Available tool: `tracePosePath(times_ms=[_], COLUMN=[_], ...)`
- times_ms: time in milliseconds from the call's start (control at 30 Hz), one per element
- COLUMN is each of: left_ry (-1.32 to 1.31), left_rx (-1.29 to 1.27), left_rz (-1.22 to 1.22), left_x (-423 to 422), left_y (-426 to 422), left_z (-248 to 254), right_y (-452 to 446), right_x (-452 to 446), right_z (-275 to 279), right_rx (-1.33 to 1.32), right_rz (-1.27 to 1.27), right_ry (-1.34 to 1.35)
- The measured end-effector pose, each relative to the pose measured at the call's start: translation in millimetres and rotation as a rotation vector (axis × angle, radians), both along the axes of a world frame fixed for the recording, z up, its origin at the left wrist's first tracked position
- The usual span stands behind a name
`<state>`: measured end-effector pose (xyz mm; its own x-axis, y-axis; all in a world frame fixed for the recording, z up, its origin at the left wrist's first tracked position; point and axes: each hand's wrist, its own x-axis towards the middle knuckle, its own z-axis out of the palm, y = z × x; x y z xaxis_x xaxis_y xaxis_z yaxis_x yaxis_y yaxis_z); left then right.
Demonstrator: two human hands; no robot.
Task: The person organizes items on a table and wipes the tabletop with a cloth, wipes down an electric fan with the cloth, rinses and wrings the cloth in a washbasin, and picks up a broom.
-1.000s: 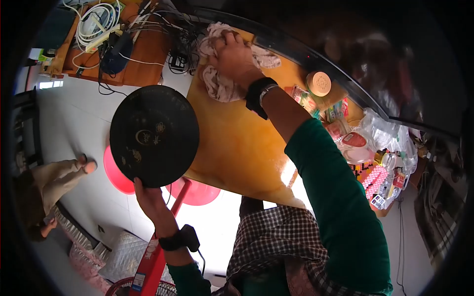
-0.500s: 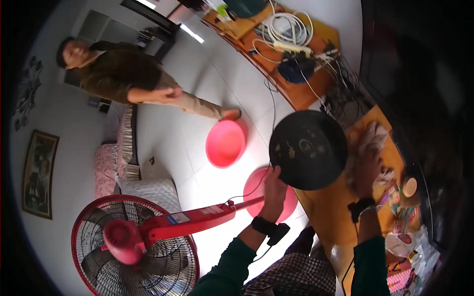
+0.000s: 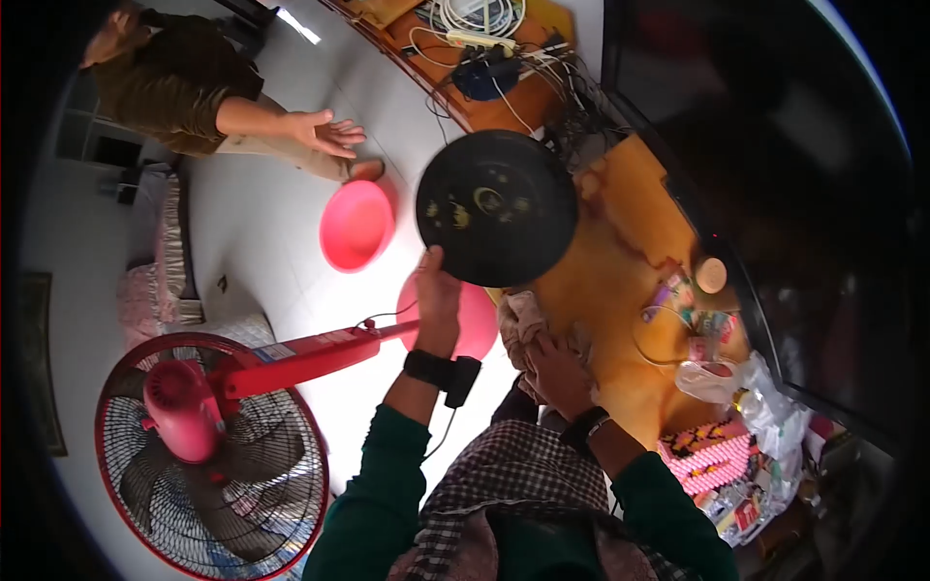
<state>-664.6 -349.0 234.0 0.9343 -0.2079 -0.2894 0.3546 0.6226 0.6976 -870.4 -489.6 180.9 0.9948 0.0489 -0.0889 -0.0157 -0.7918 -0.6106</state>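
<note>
In the head view, my left hand (image 3: 438,300) grips the near edge of a round black tray-like disc (image 3: 499,208) with worn gold marks on its face. The disc is held up at the left edge of the wooden cabinet top (image 3: 620,290); I cannot tell whether it touches the wood. My right hand (image 3: 560,376) presses its fingers into a crumpled beige cloth (image 3: 523,318) at the cabinet's near left edge.
A red fan (image 3: 213,426) stands at left. Pink basins (image 3: 356,228) sit on the floor, one partly behind my left arm. Another person (image 3: 184,87) stands beyond with a hand out. Cords (image 3: 504,73), plastic bags (image 3: 770,412) and a large dark screen (image 3: 765,165) border the cabinet top.
My right hand has drawn the cloth from the cabinet's far right to its near left edge. My left hand still grips the disc. The other person's hand has opened out. The view has shifted right.
</note>
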Motion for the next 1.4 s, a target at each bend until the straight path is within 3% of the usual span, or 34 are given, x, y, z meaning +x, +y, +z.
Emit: tracePosePath(times_ms=[133, 200, 233, 300, 333, 400, 500, 600, 633, 700, 733, 800, 833, 900, 1033, 1100, 1167, 1300, 1333, 1400], left_ry=[-0.053, -0.057, -0.072, -0.092, -0.076, -0.091, 0.020, 0.122, 0.167, 0.239, 0.251, 0.244, 0.267, 0.284, 0.269, 0.393, 0.510, 0.530, 0.534, 0.446], left_rx=[-0.026, -0.027, -0.009, -0.005, -0.008, 0.027, -0.024, -0.055, -0.048, -0.029, -0.024, 0.032, 0.029, 0.051, -0.011, -0.005, 0.002, 0.196, 0.199, -0.036], left_rz=[0.035, 0.059, 0.074, 0.091, 0.100, 0.084, 0.046, 0.043, 0.029, 0.023, 0.016, -0.051, -0.037, -0.041, -0.075, -0.006, 0.057, 0.028, 0.021, -0.061], left_x=[5, -3, -8, -15, -23, -37, -67, -92, -99, -109, -111, -111, -109, -111, -113, -109, -105, -121, -125, -131], left_y=[27, 36, 38, 43, 46, 50, 50, 34, 29, 25, 23, 20, 22, 29, 31, 31, 27, 31, 31, 32], left_z=[14, 29, 36, 43, 42, 38, 1, -40, -50, -68, -71, -75, -84, -96, -112, -113, -113, -104, -106, -112], right_y=[-24, -38, -43, -86, -93, -102, -105, -116, -120, -127, -120, -95, -84, -60, -22, 2, 38, 40, 30, 2], right_x=[-10, -1, -15, -37, -51, -53, -5, 75, 103, 127, 131, 141, 143, 142, 152, 136, 108, 60, 50, 35], right_z=[33, 73, 45, 24, 35, 63, 97, 81, 62, 7, -17, -51, -46, -20, -30, -11, -22, -10, -2, -12], right_rx=[0.117, 0.457, 0.711, 1.313, 1.408, 1.341, 0.992, 0.643, 0.611, 0.736, 0.736, 0.108, 0.111, -0.205, -0.076, -0.026, 0.065, 0.194, 0.070, -0.080], right_rz=[0.011, 0.187, -0.155, -0.112, -0.237, -0.423, -0.472, -0.447, -0.465, -0.654, -0.666, -0.386, -0.391, -0.011, 0.085, 0.306, 0.235, 0.051, 0.071, 0.034], right_ry=[-0.013, 0.223, 0.046, 0.244, 0.196, -0.056, -0.402, -0.612, -0.618, -0.267, -0.258, -0.506, -0.501, -0.678, -0.590, -0.465, -0.210, -0.277, -0.191, -0.102])
